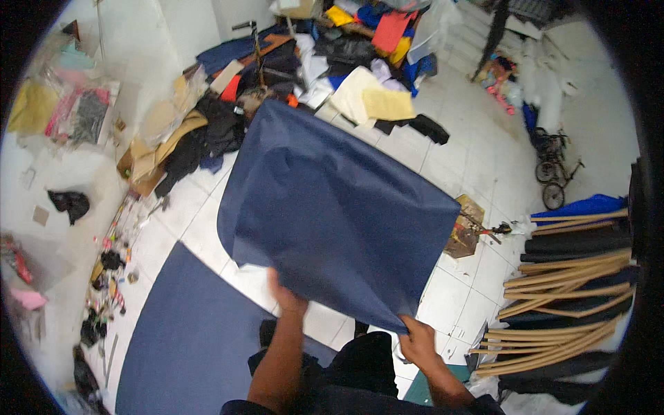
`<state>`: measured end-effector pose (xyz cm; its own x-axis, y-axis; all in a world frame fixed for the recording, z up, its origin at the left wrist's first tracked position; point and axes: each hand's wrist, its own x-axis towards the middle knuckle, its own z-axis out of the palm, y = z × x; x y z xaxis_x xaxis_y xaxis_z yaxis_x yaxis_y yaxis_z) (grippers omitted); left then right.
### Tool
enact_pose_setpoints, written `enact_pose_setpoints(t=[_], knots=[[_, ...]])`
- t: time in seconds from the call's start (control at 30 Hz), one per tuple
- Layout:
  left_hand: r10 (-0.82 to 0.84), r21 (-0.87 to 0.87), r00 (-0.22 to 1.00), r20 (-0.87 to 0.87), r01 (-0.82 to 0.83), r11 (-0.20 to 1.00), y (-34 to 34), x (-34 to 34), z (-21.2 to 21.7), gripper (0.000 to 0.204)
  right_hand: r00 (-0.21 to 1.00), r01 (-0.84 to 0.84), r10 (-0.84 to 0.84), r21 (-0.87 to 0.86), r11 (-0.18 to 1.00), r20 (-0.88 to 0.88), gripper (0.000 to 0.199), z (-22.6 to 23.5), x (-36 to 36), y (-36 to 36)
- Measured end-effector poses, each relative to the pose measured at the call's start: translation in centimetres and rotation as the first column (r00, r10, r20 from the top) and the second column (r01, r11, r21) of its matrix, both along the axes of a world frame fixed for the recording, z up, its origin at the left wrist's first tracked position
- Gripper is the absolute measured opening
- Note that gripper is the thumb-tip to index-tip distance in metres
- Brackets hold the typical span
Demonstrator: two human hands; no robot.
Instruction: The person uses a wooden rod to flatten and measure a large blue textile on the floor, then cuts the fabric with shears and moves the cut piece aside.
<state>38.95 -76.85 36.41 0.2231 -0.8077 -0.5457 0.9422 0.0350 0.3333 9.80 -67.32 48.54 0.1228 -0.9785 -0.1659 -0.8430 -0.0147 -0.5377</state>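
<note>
A large sheet of dark blue fabric (332, 200) spreads out in front of me, billowed and folded over on itself toward its far edge. My right hand (418, 342) pinches its near right corner, where creases fan out from the fingers. Along the near left edge is my left hand (289, 296), smeared by motion, with one finger pointing up beside the cloth; whether it grips the edge cannot be made out. Another dark blue fabric piece (187, 332) lies flat on the floor at my lower left and reaches toward my legs.
Rolls of fabric and brown cardboard tubes (560, 277) are stacked at the right. Heaped cloth scraps (346, 55) and cardboard fill the far side. Small litter (111, 270) runs along the left wall. A worn wooden stool-like piece (467, 232) stands beyond the cloth's right edge.
</note>
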Motion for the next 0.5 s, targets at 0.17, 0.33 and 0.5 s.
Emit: enact_pose_setpoints(t=[0.17,0.33,0.5], knots=[[0.047,-0.253,0.999,0.023,-0.04,0.967,0.2,23.5,-6.7,0.072,0.986,0.143,-0.143,-0.005,0.99,-0.084,0.045,7.5,8.0,10.0],[-0.225,0.127,0.962,0.153,0.207,0.97,5.7,28.8,-5.4,0.054,0.925,0.116,-0.163,-0.155,0.981,-0.343,0.035,6.6,8.9,21.4],[-0.247,0.274,0.86,0.445,0.132,0.953,18.0,37.5,-4.9,0.043,0.881,0.313,-0.278,0.031,0.949,-0.384,0.029,-2.9,13.2,30.6]])
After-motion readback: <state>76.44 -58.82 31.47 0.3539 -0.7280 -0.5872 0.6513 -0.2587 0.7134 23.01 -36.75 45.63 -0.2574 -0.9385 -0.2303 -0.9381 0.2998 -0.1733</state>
